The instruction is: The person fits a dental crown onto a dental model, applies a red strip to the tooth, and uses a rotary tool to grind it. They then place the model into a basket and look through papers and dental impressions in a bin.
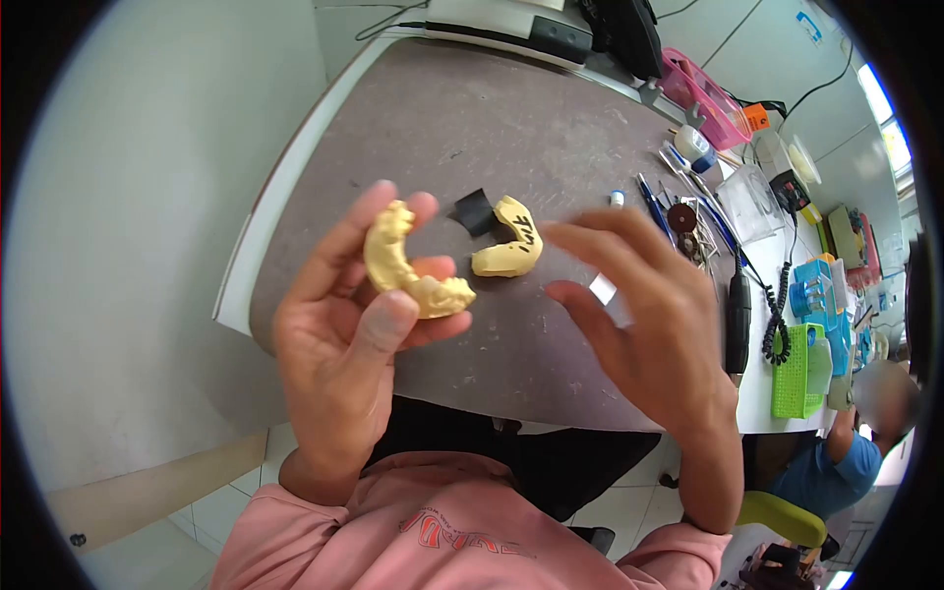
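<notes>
My left hand (349, 324) holds a yellow plaster dental model (390, 258), a curved arch with tooth shapes, between thumb and fingers above the table. On the grey tabletop beyond it lies a second yellow dental model (526, 246) with black handwriting on its face. A small black square sheet (475, 212) touches or lies beside that model's left end. To the right, my right hand (644, 315) hangs over the table with thumb and fingers apart and nothing between them; it is slightly blurred. Partly behind this hand is a small white piece (604, 289).
Pens and thin hand tools (678, 202) lie at the right, by a black handpiece (737, 320) with a coiled cord. A pink basket (706, 98), a white-blue jar (694, 147) and a green basket (795, 383) stand along the right. A person in blue (836, 472) sits further right.
</notes>
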`<state>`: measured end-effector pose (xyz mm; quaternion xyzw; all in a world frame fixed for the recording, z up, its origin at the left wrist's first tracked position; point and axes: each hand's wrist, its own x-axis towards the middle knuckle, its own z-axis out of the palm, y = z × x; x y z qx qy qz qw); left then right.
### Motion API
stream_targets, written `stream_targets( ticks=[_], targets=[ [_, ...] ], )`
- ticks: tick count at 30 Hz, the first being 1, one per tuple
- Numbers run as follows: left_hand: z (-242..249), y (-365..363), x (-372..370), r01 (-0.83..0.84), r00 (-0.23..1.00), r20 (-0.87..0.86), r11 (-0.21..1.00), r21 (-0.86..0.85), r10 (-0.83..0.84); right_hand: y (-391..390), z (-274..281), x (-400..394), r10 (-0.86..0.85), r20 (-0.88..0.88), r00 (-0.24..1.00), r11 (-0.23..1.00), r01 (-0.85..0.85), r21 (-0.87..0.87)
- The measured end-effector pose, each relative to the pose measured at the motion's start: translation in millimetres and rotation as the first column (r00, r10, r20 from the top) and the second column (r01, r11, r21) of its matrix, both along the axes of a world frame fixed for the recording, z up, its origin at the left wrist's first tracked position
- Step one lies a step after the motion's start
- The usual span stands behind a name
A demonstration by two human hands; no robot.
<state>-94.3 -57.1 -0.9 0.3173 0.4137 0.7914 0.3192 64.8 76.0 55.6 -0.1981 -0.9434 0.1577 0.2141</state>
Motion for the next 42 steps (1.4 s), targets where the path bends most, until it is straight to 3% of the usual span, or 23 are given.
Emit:
stream_targets(
  ticks=[1, 3, 5, 9, 15, 17, 23, 26, 27, 29, 30, 32, 33, 35, 36, 42],
  targets=[
    [-0.5, 0.2, -1.1, -0.012, 1.0, -0.013, 1.0, 0.003, 0.012, 3.7, -5.6, -5.8, 0.012, -0.013, 1.0, 1.0, -0.012, 0.003],
    [0.3, 0.6, -0.1, 0.097, 0.994, 0.059, 0.995, -0.009, -0.096, 8.3, -15.8, -16.9, 0.195, 0.094, 0.976, 0.958, -0.21, 0.193],
    [3.6, 1.3, -1.0, 0.139, 0.988, 0.066, 0.99, -0.006, -0.138, 12.0, -17.8, -18.5, 0.228, 0.166, 0.96, 0.937, -0.262, 0.231],
    [11.5, 2.5, -1.9, 0.255, 0.965, 0.078, 0.966, -0.032, -0.252, 11.1, -16.0, -13.6, 0.222, 0.125, 0.967, 0.916, -0.251, 0.314],
    [26.7, 10.7, -3.8, 0.373, 0.926, -0.009, 0.915, -0.156, -0.378, -2.1, -1.2, 33.6, 0.052, -0.058, 0.997, 0.936, -0.029, 0.352],
    [30.8, 17.9, -4.4, 0.445, 0.888, -0.006, 0.865, -0.232, -0.459, -10.6, 3.3, 54.3, -0.206, -0.014, 0.978, 0.966, 0.206, 0.156],
    [43.7, 47.7, 3.0, 0.658, 0.729, 0.077, 0.666, -0.352, -0.68, -10.0, -11.1, 85.7, -0.295, 0.107, 0.949, 0.955, 0.289, 0.074],
    [42.0, 67.0, 10.5, 0.686, 0.673, 0.049, 0.599, -0.412, -0.738, -7.7, -9.2, 85.7, -0.279, -0.207, 0.938, 0.943, 0.308, 0.124],
    [39.7, 73.0, 12.8, 0.703, 0.654, 0.052, 0.582, -0.408, -0.754, -9.1, -3.8, 85.8, -0.313, -0.27, 0.91, 0.946, 0.324, -0.005],
    [32.5, 83.1, 17.1, 0.7, 0.636, 0.015, 0.57, -0.43, -0.771, -11.4, 8.8, 89.7, -0.438, -0.166, 0.883, 0.872, 0.374, -0.315],
    [29.4, 86.1, 19.3, 0.713, 0.622, 0.02, 0.556, -0.428, -0.783, -7.3, 6.2, 86.5, -0.454, -0.16, 0.876, 0.865, 0.391, -0.315],
    [24.8, 91.0, 22.1, 0.72, 0.615, -0.011, 0.567, -0.4, -0.788, 7.2, -3.1, 74.2, -0.417, -0.233, 0.879, 0.823, 0.256, -0.506],
    [23.6, 93.5, 22.2, 0.725, 0.611, -0.008, 0.563, -0.398, -0.792, 9.4, -5.9, 70.7, -0.422, -0.23, 0.877, 0.821, 0.263, -0.506],
    [21.0, 96.9, 21.7, 0.736, 0.608, 0.014, 0.557, -0.384, -0.794, 13.3, -10.2, 65.7, -0.326, -0.247, 0.913, 0.77, 0.104, -0.63],
    [20.3, 97.5, 21.4, 0.739, 0.607, 0.021, 0.554, -0.383, -0.794, 12.8, 0.9, 66.0, -0.351, -0.074, 0.934, 0.672, 0.196, -0.714],
    [16.9, 95.4, 21.6, 0.711, 0.618, -0.048, 0.584, -0.393, -0.785, 16.7, 0.1, 58.9, -0.346, 0.057, 0.937, 0.679, 0.292, -0.674]
  ],
)
